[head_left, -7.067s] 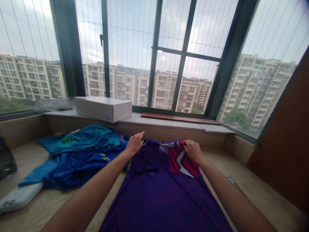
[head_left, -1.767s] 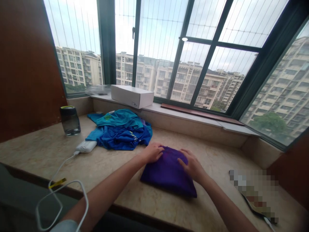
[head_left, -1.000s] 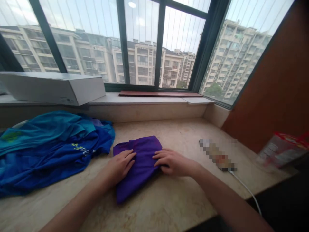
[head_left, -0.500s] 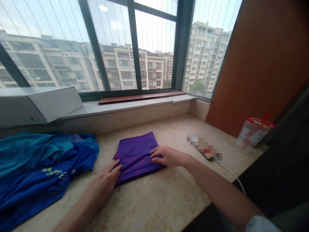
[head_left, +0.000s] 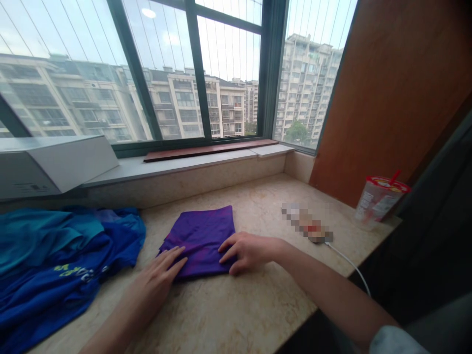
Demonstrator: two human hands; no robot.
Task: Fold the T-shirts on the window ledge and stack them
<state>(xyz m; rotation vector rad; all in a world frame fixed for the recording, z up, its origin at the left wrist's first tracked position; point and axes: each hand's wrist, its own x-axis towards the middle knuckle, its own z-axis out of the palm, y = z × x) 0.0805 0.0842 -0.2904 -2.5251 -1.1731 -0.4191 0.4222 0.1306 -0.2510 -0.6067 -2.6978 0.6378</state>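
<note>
A purple shirt (head_left: 202, 233), folded into a small square, lies flat on the beige marble ledge (head_left: 236, 314) in front of me. My left hand (head_left: 158, 278) rests open on its near left corner, fingers stretched flat. At the shirt's near right corner, my right hand (head_left: 245, 250) lies with its fingers spread and lightly bent on the cloth. Neither hand holds anything.
A heap of blue and teal garments (head_left: 55, 265) lies at the left. A white box (head_left: 51, 164) sits on the window sill behind it. To the right are a blurred-out flat object (head_left: 306, 226) with a white cable (head_left: 350, 268) and a plastic drink cup (head_left: 379, 196).
The spread shirt has been folded into a small square. In the last half second my hands slid slightly toward me along its near edge, and the view turned a little rightward.
</note>
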